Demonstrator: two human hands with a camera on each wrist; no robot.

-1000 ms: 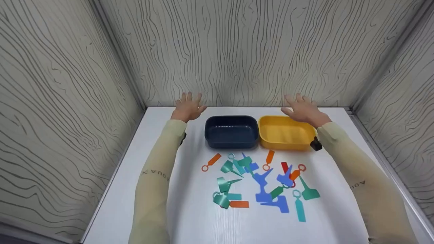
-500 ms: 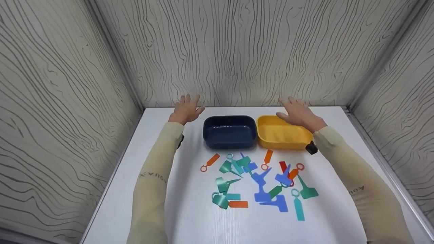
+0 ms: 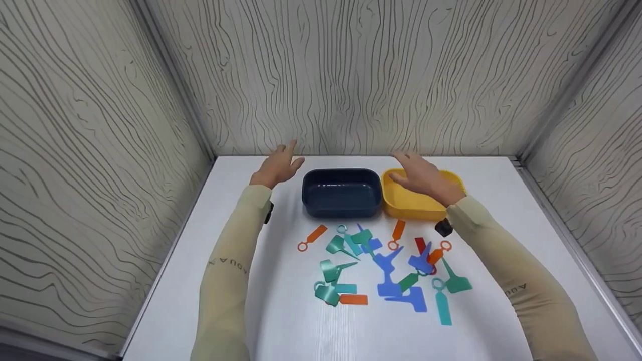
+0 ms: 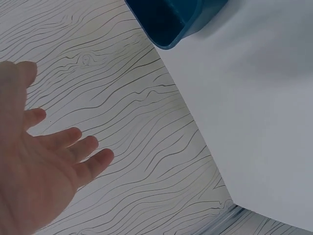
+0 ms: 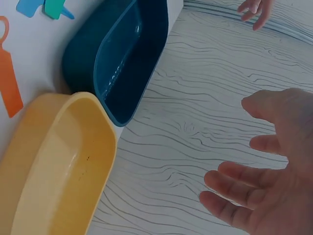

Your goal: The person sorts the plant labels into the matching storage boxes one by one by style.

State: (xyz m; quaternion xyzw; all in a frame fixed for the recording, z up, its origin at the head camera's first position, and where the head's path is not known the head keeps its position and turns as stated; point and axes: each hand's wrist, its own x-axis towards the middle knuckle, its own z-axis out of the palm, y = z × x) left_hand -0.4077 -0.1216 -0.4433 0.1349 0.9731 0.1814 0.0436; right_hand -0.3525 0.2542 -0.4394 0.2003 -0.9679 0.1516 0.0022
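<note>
The yellow tub (image 3: 416,213) sits on the bench (image 3: 286,316), long axis left to right, below and apart from the right grip (image 3: 420,173) — the nearer — with the navy tub (image 3: 343,209) beside it, then the left grip (image 3: 280,164), both empty, fingers loosely extended, and upside-down "AQUA X" lettering on the left sleeve (image 3: 228,273).

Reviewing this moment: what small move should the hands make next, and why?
Probably draw the right hand back and down toward the orange tag nearest the yellow bin: neither that hand nor the left hand holds anything, and that tag lies on the white table with no other overlapping it.
</note>
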